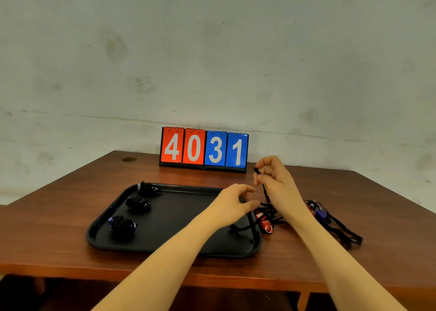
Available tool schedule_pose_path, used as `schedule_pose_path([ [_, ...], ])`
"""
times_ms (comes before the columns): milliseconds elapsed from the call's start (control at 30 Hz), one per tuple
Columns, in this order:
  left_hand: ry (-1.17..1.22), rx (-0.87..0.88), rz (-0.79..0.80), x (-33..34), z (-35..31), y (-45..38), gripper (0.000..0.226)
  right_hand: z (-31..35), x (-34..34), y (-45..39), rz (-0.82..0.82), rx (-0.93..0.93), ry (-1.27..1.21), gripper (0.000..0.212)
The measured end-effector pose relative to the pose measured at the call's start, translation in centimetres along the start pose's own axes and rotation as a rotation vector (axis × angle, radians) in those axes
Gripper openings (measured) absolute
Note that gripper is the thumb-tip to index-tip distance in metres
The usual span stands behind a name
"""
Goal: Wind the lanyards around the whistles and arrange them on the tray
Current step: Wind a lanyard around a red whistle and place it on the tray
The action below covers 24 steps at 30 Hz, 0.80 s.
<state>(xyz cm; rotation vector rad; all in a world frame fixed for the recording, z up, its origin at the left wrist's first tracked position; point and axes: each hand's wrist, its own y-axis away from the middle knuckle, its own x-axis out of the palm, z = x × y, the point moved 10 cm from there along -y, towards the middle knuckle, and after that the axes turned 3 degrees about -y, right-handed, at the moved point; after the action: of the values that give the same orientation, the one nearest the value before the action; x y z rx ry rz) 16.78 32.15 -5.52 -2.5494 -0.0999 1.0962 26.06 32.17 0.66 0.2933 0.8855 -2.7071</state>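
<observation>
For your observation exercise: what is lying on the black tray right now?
Three wound whistles lie along the left side of the black tray, and a loose lanyard end crosses its right rim. The left hand and forearm cover part of the tray.

Single head-worn view — wide-angle, facing forward and down over the surface toward the rear wall, close behind both forearms.

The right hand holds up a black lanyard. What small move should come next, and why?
Probably the left hand should take hold of the red whistle beside the tray. The right hand pinches the black lanyard taut above it, but the left hand is open and holds nothing, so winding cannot begin.
</observation>
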Motion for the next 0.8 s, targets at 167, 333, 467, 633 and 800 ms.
schedule_pose_path([
  [167,0.219,-0.031,0.056,2.6,-1.5,-0.6,0.045,0.8,-0.9,0.6,0.059,-0.039,-0.108,0.023],
  [333,0.271,-0.028,-0.051,2.2,-2.3,-0.7,0.015,0.9,-2.6,1.3,-0.030,-0.080,-0.087,0.025],
  [467,0.243,-0.040,-0.259,-1.4,-1.5,-0.3,0.019,-0.6,-3.3,1.0,-0.117,-0.024,0.127,0.028],
  [633,0.193,-0.013,-0.295,-5.6,-1.9,-0.6,0.010,-3.1,-0.3,0.7,0.099,0.109,0.235,0.014],
  [800,0.159,0.017,-0.331,-9.1,-2.5,-1.1,0.008,-4.2,2.6,-0.1,0.153,0.129,0.267,0.009],
])
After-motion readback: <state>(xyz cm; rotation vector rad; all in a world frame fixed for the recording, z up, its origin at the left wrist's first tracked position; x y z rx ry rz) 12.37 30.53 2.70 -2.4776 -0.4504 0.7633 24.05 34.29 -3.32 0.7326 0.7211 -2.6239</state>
